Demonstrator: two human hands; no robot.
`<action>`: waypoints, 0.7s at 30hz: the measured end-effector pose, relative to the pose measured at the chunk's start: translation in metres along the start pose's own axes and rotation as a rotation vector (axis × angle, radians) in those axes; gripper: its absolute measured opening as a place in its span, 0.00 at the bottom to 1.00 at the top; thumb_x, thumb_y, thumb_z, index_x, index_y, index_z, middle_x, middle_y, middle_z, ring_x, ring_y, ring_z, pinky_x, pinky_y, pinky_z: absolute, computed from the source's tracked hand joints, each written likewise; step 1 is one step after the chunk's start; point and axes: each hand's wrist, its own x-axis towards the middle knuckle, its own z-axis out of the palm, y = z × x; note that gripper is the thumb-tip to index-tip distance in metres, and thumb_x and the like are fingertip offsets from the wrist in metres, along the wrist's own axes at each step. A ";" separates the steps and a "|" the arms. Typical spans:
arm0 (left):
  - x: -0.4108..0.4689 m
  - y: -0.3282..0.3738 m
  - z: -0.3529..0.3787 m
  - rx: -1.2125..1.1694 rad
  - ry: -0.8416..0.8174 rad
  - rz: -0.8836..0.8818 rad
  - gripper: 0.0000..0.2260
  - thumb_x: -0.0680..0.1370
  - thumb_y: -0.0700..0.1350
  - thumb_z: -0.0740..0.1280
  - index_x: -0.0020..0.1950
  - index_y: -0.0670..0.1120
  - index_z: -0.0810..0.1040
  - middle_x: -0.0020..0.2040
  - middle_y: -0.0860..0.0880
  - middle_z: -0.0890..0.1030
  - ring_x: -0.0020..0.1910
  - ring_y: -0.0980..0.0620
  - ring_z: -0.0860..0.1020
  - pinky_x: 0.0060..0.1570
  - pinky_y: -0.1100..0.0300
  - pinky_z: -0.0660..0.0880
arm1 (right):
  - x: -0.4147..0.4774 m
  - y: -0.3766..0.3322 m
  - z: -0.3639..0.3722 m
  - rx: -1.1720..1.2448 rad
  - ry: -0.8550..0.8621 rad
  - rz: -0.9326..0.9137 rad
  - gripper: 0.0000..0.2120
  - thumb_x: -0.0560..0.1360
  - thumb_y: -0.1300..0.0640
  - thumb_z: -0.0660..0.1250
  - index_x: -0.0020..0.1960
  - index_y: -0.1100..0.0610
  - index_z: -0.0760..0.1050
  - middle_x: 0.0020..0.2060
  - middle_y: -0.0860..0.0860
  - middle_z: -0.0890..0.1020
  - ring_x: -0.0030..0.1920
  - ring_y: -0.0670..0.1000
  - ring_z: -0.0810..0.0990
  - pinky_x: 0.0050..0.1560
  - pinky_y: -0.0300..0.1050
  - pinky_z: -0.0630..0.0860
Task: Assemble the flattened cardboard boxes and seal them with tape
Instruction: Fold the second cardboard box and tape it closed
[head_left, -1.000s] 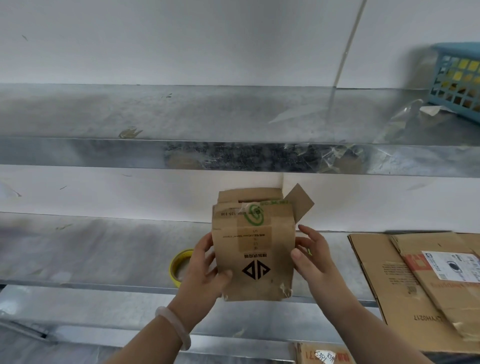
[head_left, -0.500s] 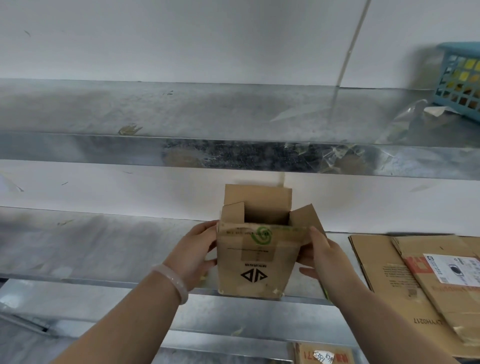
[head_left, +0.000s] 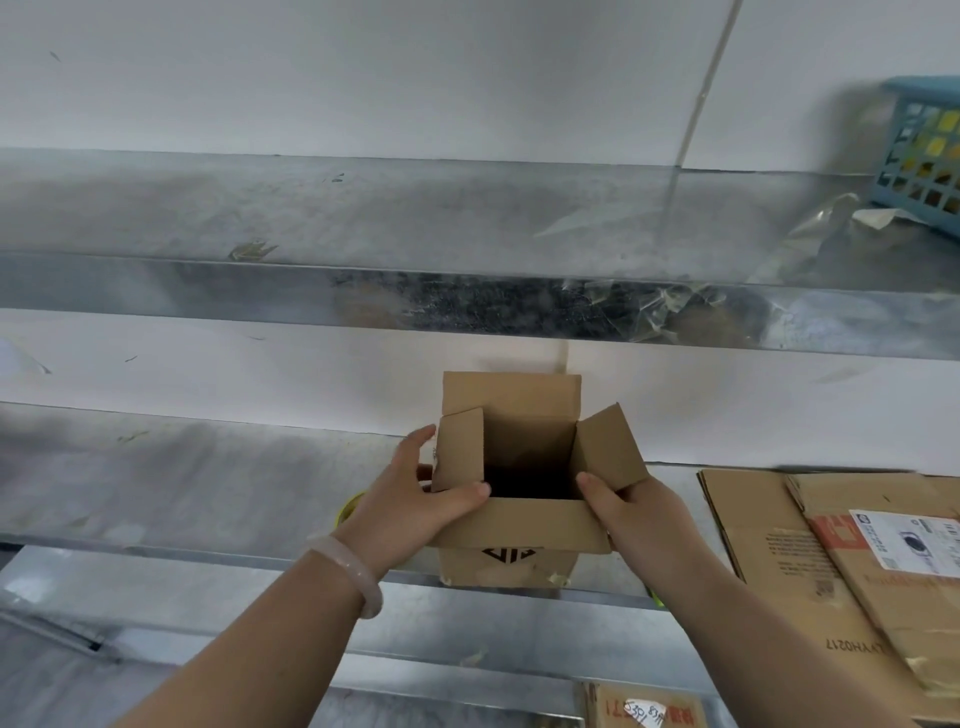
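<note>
One small cardboard box (head_left: 530, 522) is opened out into its square shape and stands upright near the front edge of the lower shelf (head_left: 182, 483), mouth up. All four top flaps are open: the back flap (head_left: 511, 395) stands up, the left flap (head_left: 460, 447) and right flap (head_left: 610, 447) lean outward, and the front flap (head_left: 540, 566) folds down toward the camera over the printed logo. The inside is dark, so I cannot tell whether the bottom is closed or taped; a scrap of old tape shows at the lower front edge. I judge this box as shaped but not yet sealed on top, and no fresh tape is visible on it.

Much of the task seems left. A stack of flattened boxes (head_left: 779, 530) lies well to the right on the same shelf, unassembled. A yellow sliver just behind the left wrist looks like a tape roll (head_left: 349, 512), mostly hidden and untouched.

The left hand (head_left: 410, 499), with a pale bracelet (head_left: 348, 566) on its wrist, grips the box's left front corner: the thumb lies along the front rim and the fingers curl round the left wall beside the flap. The right hand (head_left: 639, 514) holds the right front corner, thumb hooked over the rim; its fingers wrap below the right flap, mostly out of sight. Both hands grip the box and steady it between them.
</note>
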 end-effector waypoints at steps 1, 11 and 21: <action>0.002 0.004 0.003 0.037 0.049 -0.011 0.39 0.66 0.63 0.74 0.69 0.64 0.56 0.52 0.60 0.73 0.48 0.60 0.76 0.38 0.67 0.73 | 0.000 0.000 0.000 -0.015 0.003 -0.006 0.16 0.77 0.39 0.62 0.42 0.50 0.77 0.34 0.48 0.81 0.36 0.46 0.80 0.31 0.37 0.70; -0.001 -0.007 0.011 -0.198 0.420 0.032 0.19 0.79 0.62 0.55 0.47 0.53 0.81 0.40 0.55 0.84 0.43 0.56 0.82 0.38 0.63 0.78 | 0.000 0.012 0.000 0.190 0.081 -0.116 0.12 0.74 0.38 0.66 0.54 0.41 0.72 0.44 0.41 0.81 0.45 0.43 0.80 0.41 0.38 0.76; -0.014 -0.005 0.010 -0.591 0.363 -0.077 0.14 0.80 0.53 0.61 0.55 0.46 0.80 0.46 0.47 0.85 0.50 0.50 0.83 0.50 0.48 0.81 | -0.010 0.008 -0.004 0.518 0.041 -0.110 0.05 0.79 0.46 0.63 0.45 0.37 0.75 0.38 0.35 0.84 0.43 0.42 0.84 0.35 0.30 0.77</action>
